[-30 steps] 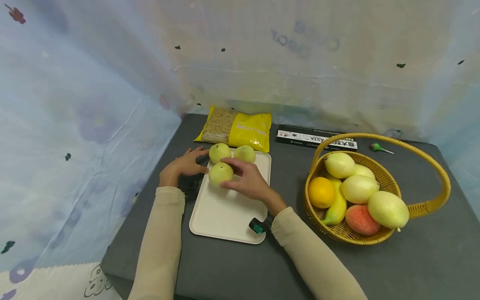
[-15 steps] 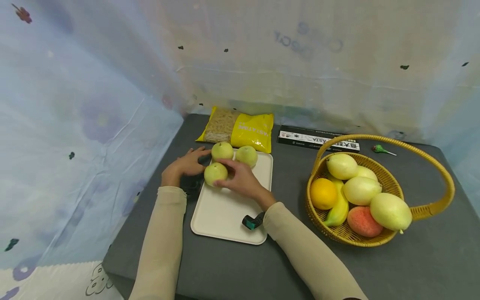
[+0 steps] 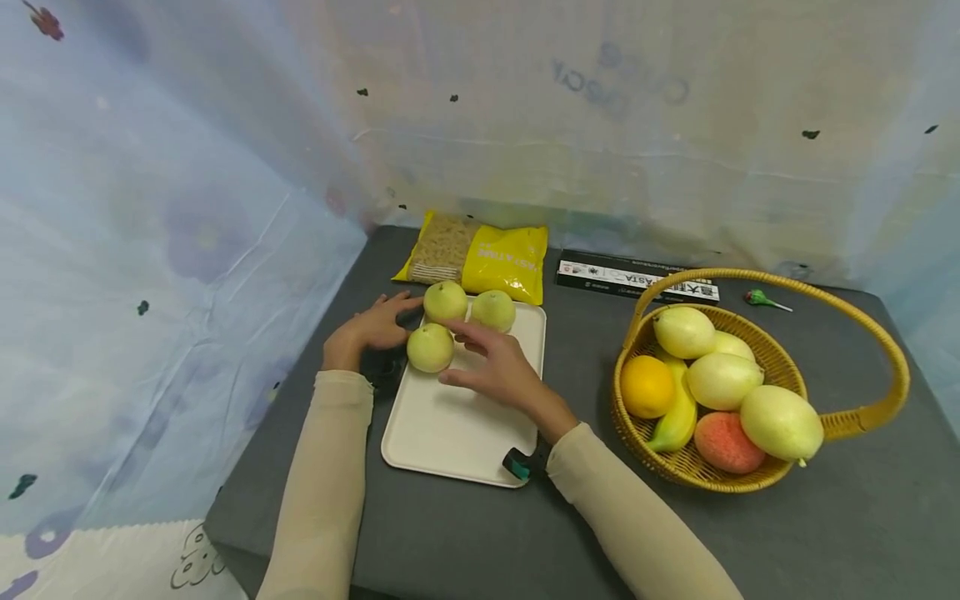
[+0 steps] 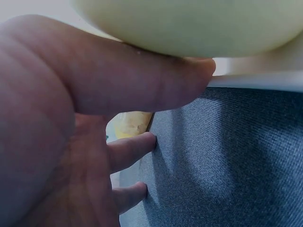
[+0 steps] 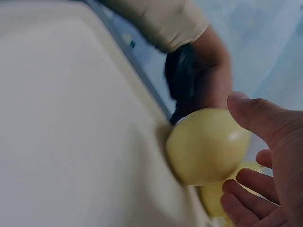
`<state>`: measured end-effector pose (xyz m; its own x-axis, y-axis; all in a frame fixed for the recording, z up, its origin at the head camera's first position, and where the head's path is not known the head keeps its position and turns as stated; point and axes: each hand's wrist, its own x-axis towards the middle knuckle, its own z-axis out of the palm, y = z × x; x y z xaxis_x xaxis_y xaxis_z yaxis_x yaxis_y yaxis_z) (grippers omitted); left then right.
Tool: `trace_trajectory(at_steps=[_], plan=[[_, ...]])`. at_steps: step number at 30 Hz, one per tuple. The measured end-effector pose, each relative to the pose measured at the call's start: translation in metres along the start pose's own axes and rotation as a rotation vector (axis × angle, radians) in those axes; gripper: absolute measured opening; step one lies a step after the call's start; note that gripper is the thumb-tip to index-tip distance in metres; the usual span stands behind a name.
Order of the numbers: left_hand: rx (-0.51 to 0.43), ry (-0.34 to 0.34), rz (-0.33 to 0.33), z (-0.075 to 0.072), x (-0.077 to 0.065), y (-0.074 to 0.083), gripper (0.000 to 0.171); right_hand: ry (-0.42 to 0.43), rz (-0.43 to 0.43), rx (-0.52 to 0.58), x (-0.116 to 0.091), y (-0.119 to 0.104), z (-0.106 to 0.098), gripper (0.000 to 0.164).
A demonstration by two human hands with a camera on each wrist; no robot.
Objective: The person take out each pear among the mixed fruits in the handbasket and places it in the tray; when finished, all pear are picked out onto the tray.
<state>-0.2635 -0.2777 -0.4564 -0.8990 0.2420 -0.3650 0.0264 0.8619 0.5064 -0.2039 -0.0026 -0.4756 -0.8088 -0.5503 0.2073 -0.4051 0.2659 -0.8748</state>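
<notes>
On the tray [image 3: 457,433] I counted three green fruits [image 3: 446,302]; left hand [image 3: 375,327]: thumb touched the nearest fruit [image 3: 431,348], fingers extended; right hand [image 3: 498,367]: beside it, fingers parted.

Yellow pasta bag [image 3: 472,257], long black box [image 3: 603,278], small green-headed stick [image 3: 763,299].

Round fruits [image 3: 431,348]: pale yellow-green, every one!
Tray [image 3: 461,433]: plain cream
Pasta bag [image 3: 504,260]: and that's blazing yellow!
Basket [image 3: 697,482]: golden-brown weave
Peach [image 3: 729,442]: coral red
Tablecloth [image 3: 862,517]: solid dark grey
</notes>
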Motion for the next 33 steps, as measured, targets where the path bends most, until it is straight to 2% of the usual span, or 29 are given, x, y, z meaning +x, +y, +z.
trace_trajectory(at_steps=[6, 13, 24, 29, 33], plan=[[-0.005, -0.014, -0.017, -0.001, 0.002, 0.000, 0.082, -0.013, -0.043, 0.010, -0.045, -0.017, -0.029, 0.074], [-0.014, -0.019, -0.010, -0.002, 0.001, -0.001, 0.082, 0.066, -0.068, -0.151, -0.107, -0.042, -0.076, 0.071], [-0.016, -0.030, -0.002, 0.001, 0.002, -0.004, 0.081, 0.277, -0.070, -0.448, -0.201, -0.069, -0.142, 0.089], [-0.024, -0.026, 0.000, 0.001, 0.003, -0.004, 0.081, 0.415, -0.076, -0.574, -0.234, -0.079, -0.168, 0.097], [-0.013, -0.023, 0.001, 0.000, 0.003, -0.003, 0.082, 0.487, -0.026, -0.684, -0.255, -0.078, -0.183, 0.100]])
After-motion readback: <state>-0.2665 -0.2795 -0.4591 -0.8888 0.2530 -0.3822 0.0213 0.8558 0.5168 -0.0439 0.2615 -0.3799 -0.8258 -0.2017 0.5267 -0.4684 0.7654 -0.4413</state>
